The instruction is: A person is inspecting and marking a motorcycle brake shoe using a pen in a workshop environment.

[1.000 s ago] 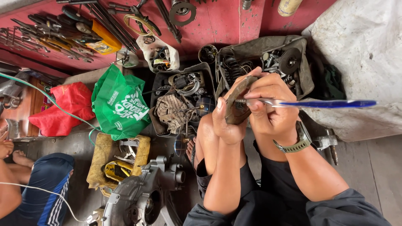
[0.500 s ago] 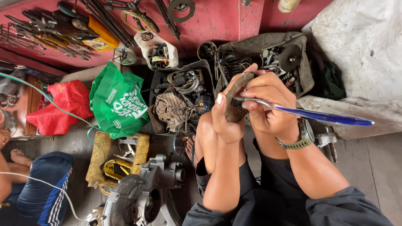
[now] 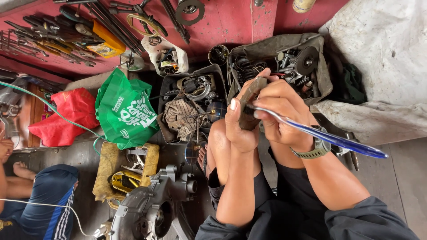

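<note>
My left hand (image 3: 240, 126) grips a flat, dirty brown metal part (image 3: 250, 102) and holds it upright in front of my knees. My right hand (image 3: 282, 111) holds a toothbrush with a blue and white handle (image 3: 329, 138). Its bristle end is pressed against the face of the part, and the handle sticks out to the lower right past my wrist. A grey-green watch (image 3: 315, 151) sits on my right wrist. Both forearms rest over my bent legs in black shorts.
Dark trays (image 3: 192, 100) of greasy engine parts lie ahead, with a green bag (image 3: 126, 111) and a red bag (image 3: 69, 116) to the left. Hand tools (image 3: 58, 33) lie on a red surface. A grey engine casing (image 3: 149, 211) sits lower left beside another person's leg (image 3: 42, 200).
The brush handle has swung downward at its far end and my hands have shifted slightly; the part stays gripped in my left hand.
</note>
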